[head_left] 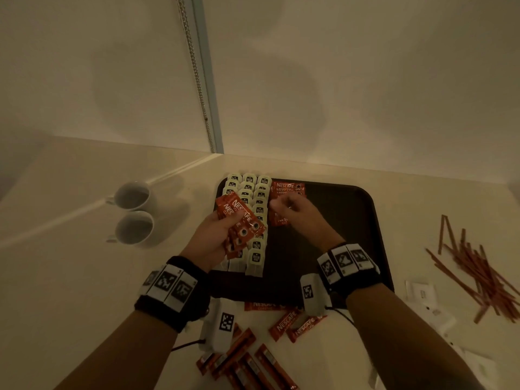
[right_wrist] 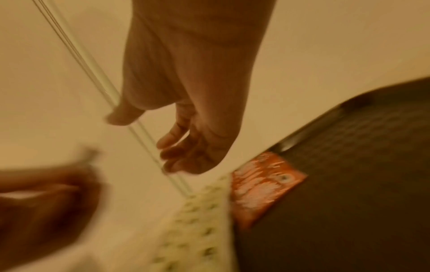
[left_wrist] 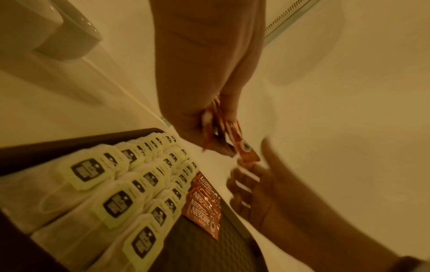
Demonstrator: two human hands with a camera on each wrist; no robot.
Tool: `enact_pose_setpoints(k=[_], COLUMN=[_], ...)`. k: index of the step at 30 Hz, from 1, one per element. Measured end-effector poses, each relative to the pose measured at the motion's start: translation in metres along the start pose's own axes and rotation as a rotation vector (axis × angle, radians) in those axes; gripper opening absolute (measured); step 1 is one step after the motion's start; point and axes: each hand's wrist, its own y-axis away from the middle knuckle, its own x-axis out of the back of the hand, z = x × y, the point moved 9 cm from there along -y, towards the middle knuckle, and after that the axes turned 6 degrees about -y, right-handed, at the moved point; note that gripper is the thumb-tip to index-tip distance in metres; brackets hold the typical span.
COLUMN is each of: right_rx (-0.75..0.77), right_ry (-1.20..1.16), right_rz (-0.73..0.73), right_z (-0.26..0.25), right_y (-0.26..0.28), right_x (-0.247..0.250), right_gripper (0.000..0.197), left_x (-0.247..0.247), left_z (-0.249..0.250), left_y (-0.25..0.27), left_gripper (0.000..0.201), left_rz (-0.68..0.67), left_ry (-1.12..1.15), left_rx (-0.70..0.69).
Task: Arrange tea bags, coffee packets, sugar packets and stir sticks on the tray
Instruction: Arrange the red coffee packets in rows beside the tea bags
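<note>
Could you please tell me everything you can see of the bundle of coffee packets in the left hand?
The bundle of coffee packets is several slim red-orange sachets, glossy like foil, printed with white Nescafe lettering and a small dark cup emblem near one end. The left hand grips them fanned, tilted, above the rows of tea bags on the dark tray. The left wrist view shows their edges between thumb and fingers. Only the hand touches them.

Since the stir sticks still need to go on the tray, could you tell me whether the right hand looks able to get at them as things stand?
Probably yes. The right hand holds nothing and hovers over the tray; the stir sticks lie loose on the counter to its right, nothing between them.
</note>
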Motion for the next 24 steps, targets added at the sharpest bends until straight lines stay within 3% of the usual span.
enact_pose_setpoints(k=[2,3,6,10,16,21,24], right_rx=[0.003,0.026,0.066,0.046,0.007,-0.039,-0.048], right_ry=[-0.157,-0.204,-0.266,-0.256,-0.243,-0.254,-0.265], right_rz=[-0.156,-0.157,-0.018,0.063,0.045,0.032,-0.014], right_z=[-0.024,-0.032,-0.04,-0.039,-0.039,-0.043,-0.042], right_y=[0.018,0.024,0.031,0.036,0.041,0.039,0.038], right_x=[-0.026,-0.03,-0.021,-0.009,-0.009,-0.006,-0.01], right_gripper=[0.021,0.02,0.013,0.017,0.012,0.015,0.015], left_x=[-0.002,-0.004,-0.006,-0.011,-0.001,0.001,0.003], left_z=[0.002,0.003,0.003,0.005,0.007,-0.002,-0.003], left_y=[0.001,0.002,0.004,0.011,0.015,0.014,0.013], left_gripper=[0.02,0.023,0.028,0.015,0.016,0.018,0.018], left_rz=[0.009,0.006,0.011,-0.012,0.078,0.09,0.113], left_ry=[0.013,0.018,0.046,0.054,-0.01,0.103,0.144], left_rx=[-0.027,-0.039,-0.061,-0.1,-0.121,-0.039,-0.06])
